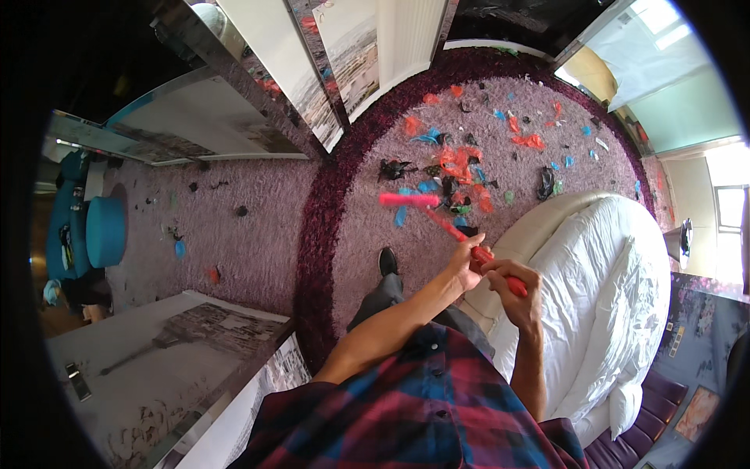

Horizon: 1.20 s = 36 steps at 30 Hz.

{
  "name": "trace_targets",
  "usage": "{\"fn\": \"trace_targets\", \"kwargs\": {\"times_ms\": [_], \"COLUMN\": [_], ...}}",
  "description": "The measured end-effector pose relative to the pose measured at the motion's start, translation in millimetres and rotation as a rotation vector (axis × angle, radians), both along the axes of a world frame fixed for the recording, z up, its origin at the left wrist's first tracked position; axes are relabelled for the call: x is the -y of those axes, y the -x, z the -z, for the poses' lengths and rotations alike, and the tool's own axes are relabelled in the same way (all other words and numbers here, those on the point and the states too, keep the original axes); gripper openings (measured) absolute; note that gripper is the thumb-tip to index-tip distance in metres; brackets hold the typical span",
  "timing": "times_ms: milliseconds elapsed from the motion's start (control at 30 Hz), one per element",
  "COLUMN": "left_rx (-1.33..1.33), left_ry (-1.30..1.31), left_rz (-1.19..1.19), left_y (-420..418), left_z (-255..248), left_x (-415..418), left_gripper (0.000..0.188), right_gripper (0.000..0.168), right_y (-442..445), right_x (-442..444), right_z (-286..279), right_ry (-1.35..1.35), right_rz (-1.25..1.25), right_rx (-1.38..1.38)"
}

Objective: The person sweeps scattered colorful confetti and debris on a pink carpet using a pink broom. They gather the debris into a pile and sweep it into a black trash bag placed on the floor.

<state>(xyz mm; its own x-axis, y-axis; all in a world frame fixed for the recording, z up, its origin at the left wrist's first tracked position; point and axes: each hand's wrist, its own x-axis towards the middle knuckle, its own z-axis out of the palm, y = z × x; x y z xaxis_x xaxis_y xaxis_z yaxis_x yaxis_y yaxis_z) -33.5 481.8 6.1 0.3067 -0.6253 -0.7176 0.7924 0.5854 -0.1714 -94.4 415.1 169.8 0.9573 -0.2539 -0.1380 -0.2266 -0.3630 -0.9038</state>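
A red-handled broom (pixel 450 224) with a bright pink head slants up and left from my hands over the carpet. My left hand (pixel 467 264) grips its handle lower down, towards the head. Close by, my right hand (pixel 518 293) is closed round the handle near its rounded red end. Beyond and beside the pink head, torn scraps of plastic bag lie scattered: a red piece (pixel 456 164), a black piece (pixel 395 169), a blue piece (pixel 428 186) and several smaller ones. Whether the head touches the carpet, I cannot tell.
A round cream bed (pixel 521 225) with white bedding (pixel 586 293) stands at the right. Mirrored wardrobe panels (pixel 351 64) line the upper left. A printed cabinet (pixel 176 352) fills the lower left. Past the carpet's dark border (pixel 319 234) are more scraps and a teal round stool (pixel 106 231).
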Motion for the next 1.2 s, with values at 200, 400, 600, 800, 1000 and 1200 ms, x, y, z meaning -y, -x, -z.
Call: {"fn": "trace_targets", "kwargs": {"times_ms": [200, 400, 600, 800, 1000, 1200], "left_rx": [-0.099, 0.046, 0.153, 0.144, 0.309, 0.319], "left_ry": [-0.016, 0.095, 0.117, 0.110, 0.196, 0.116], "left_rz": [0.123, 0.034, 0.016, 0.079, 0.094, 0.192], "left_y": [-28.5, -76.1, -74.8, -72.7, -84.5, -80.0], "left_z": [29.0, 85.8, 83.7, 77.8, 87.0, 49.2], "left_x": [-23.7, -52.1, -44.4, -42.4, -52.3, -18.7], "left_gripper": [0.030, 0.032, 0.027, 0.026, 0.017, 0.014], "right_gripper": [0.013, 0.010, 0.008, 0.006, 0.006, 0.014], "right_y": [-47.2, -80.1, -80.9, -69.9, -45.2, -20.9], "right_x": [-31.9, -64.3, -57.6, -51.4, -52.6, -14.6], "right_z": [40.1, 58.9, 56.0, 65.4, 81.0, 63.0], "right_ry": [0.072, 0.103, 0.092, 0.089, 0.047, 0.082], "right_rz": [-0.064, -0.103, -0.047, -0.016, -0.060, 0.077], "right_rx": [-0.070, 0.110, 0.111, 0.135, 0.303, 0.336]}}
